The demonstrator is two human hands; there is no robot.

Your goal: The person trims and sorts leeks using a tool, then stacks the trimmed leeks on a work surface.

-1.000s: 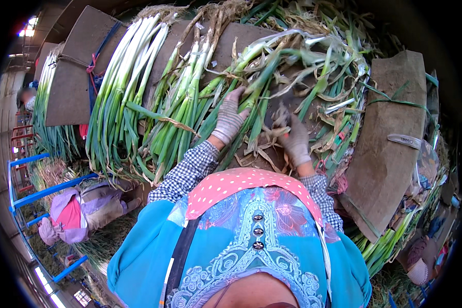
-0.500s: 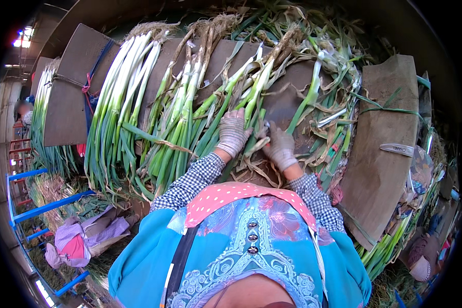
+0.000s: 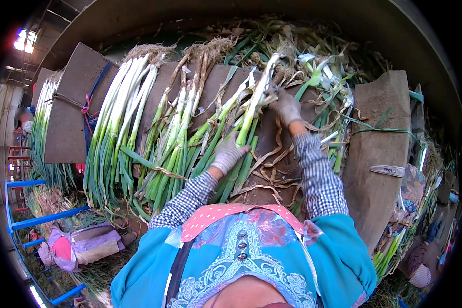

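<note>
My left hand (image 3: 228, 155), in a pale knit glove, closes round the green part of a thick green onion (image 3: 256, 101), which lies slanting with its white end away from me. Against that stalk's pale upper part, the fingers of my gloved right hand (image 3: 287, 107) are bent together; what they pinch is hidden. A dry brown leaf strip (image 3: 278, 136) hangs just below the right hand. More unpeeled green onions (image 3: 184, 109) with brown outer leaves lie left of my left hand. Further left is a row of clean white-stemmed green onions (image 3: 133, 84), roots at the far end.
Trimmed leaves and roots heap up (image 3: 321, 64) at the back right. Brown boards tied with cord stand at left (image 3: 66, 128) and right (image 3: 377, 143). A curved wall (image 3: 190, 14) rises behind. Blue rails (image 3: 49, 218) and a bending person (image 3: 82, 244) are at lower left.
My right hand has moved away from me, up along the stalk to its pale part. My left hand has shifted slightly nearer to me. The stalk's white end shows more plainly now.
</note>
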